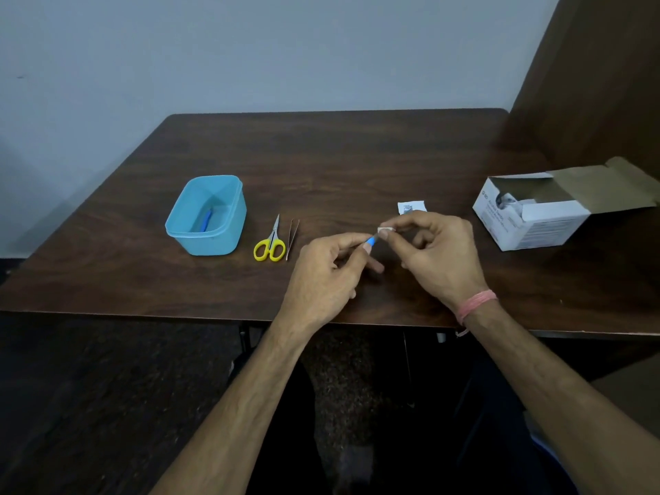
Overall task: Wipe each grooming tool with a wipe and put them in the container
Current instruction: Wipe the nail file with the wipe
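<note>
The left hand [323, 271] held a small blue-handled tool [371, 240] in a pinch grip between thumb and fingers, with only a short blue section showing beyond the fingertips. The right hand [437, 255] pinched a small white wipe [386, 230] between thumb and forefinger, folded around the far end of that tool, so both grips were closed on their items and met above the near middle of the worktop [339, 155]. A pink thread band [476, 304] circled the right wrist. Just beyond the right hand, a torn white wipe sachet [411, 206] lay flat on the worktop. To the left of the hands, a pair of tweezers [292, 238] lay pointing away, and just beside them on their left lay small scissors [270, 242] with yellow handles, blades closed and pointing far. Further left stood the light blue container [185, 228], open at the top, with one blue tool [206, 220] lying inside on its floor. At the right edge of the worktop sat an open white cardboard box [535, 223] with its flap folded back; its contents were too unclear to identify.
</note>
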### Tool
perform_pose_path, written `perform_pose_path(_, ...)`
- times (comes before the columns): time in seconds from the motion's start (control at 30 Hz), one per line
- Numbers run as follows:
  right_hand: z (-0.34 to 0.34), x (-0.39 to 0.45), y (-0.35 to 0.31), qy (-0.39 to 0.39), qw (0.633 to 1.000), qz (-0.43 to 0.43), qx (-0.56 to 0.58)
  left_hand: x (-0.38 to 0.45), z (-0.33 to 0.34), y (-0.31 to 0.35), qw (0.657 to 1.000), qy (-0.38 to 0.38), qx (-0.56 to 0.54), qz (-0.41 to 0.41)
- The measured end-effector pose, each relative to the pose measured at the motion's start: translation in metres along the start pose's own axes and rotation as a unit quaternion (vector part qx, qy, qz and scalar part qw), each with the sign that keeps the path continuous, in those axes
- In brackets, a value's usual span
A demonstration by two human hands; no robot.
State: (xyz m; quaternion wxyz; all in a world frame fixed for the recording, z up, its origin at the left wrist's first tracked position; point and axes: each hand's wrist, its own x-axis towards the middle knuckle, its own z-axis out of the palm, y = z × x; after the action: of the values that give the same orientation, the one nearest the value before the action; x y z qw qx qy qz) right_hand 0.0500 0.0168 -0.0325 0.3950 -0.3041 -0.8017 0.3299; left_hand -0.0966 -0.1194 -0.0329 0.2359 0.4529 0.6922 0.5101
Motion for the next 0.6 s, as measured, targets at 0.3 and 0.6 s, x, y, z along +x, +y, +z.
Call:
perform_pose_path(0.3,0.002,0.0011,0.0024,-0.032,0.999,0.002,0.015,0.0006,0.0007,0.0015,1.0,0.002,0.001,-0.009)
perform_pose_path(0.6,0.0008,0.0036,0.0036,-0.022,0.999,0.018,0.027,-0.0004,0.0004,0.002,1.0,-0.002,0.013,-0.012)
